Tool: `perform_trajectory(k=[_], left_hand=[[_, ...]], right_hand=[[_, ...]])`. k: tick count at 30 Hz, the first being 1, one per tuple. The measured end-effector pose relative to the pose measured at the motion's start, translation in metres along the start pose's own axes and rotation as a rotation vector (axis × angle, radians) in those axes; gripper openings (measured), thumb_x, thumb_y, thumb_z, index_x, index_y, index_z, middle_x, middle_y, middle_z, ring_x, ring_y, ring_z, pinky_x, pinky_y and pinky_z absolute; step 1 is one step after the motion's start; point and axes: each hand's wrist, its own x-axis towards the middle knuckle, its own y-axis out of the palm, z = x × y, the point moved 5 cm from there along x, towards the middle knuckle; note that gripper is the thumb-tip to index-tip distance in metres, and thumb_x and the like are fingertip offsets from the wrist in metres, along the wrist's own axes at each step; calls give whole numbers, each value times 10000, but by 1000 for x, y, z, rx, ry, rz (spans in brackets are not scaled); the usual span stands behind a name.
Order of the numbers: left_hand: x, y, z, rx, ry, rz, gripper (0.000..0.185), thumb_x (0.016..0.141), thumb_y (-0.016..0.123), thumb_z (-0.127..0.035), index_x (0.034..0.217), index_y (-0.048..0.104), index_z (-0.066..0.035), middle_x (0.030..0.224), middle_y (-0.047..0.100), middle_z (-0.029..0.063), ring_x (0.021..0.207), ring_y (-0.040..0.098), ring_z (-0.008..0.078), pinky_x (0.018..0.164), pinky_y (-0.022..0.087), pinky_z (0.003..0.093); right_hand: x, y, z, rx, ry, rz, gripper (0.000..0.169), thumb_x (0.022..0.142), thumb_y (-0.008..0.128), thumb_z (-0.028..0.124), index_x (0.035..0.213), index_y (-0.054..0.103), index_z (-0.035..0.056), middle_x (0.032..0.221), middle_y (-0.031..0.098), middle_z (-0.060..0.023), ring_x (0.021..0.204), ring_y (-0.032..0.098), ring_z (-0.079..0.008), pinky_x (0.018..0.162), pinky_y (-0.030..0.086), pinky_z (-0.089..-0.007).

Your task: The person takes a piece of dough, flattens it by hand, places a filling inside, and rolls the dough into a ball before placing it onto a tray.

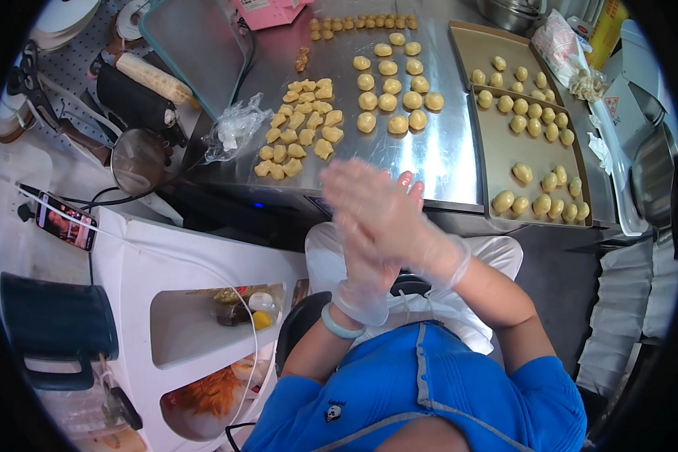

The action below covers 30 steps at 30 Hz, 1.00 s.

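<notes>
My right hand (376, 212) lies palm-down across my left hand (359, 265), both in clear plastic gloves. The palms press together at the steel table's (452, 164) front edge, above my lap. Anything between them is hidden. Left fingertips stick out beyond the right hand and look reddish. Ahead and to the left are rough yellow dough lumps (296, 120). Smooth dough balls (392, 86) stand in rows straight ahead. Smaller brownish balls (369, 22) line the back, near a brown nutty clump (301, 59). Two gold baking trays, the front one (503, 152) and rear one (477, 42), carry shaped dough pieces.
Crumpled plastic film (237, 127) lies left of the lumps, near a teal-rimmed board (198, 51). A fine sieve (138, 161), a lit phone (66, 220) and a dark jug (59, 316) are at left. Metal bowls (655, 175) stand at right; a pink box (271, 12) is behind.
</notes>
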Motion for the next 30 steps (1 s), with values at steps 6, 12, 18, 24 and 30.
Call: perform_trajectory(k=[6,12,18,24,30], left_hand=[[18,-12,-12,21,-17,-247,522,1008,282,-381,1419,297,-59,1465,324,151,1358,314,282,1133,247,399],[24,-8,-4,-84,-102,-200,530,1010,282,-378,1413,279,-33,1446,356,139,1333,359,272,1120,281,409],[26,-16,-5,72,-194,-256,570,988,362,-348,1408,263,25,1420,359,203,1337,339,327,1120,271,442],[37,-9,-31,463,-64,-228,482,975,440,-281,1323,395,49,1370,413,187,1269,420,297,1054,339,387],[20,-17,-43,579,46,-229,384,982,436,-223,1274,479,22,1316,488,156,1219,477,275,1040,357,374]], right_hand=[[-15,8,-3,-19,25,33,354,842,518,55,1179,559,-43,1293,531,-190,1257,462,-340,1075,331,-476],[-7,-16,-30,-149,80,135,285,807,604,104,1071,604,-3,1112,601,-197,1108,544,-356,1007,386,-459],[-20,-53,-90,-144,180,165,293,741,658,27,1019,566,32,1003,574,-151,923,592,-338,784,486,-432],[-20,-84,-190,-477,483,135,368,720,669,-22,1061,532,-1,1012,561,-197,952,570,-400,824,483,-421],[-19,-75,-197,-542,458,256,330,727,680,33,1027,545,10,1000,590,-183,965,576,-377,829,480,-418]])
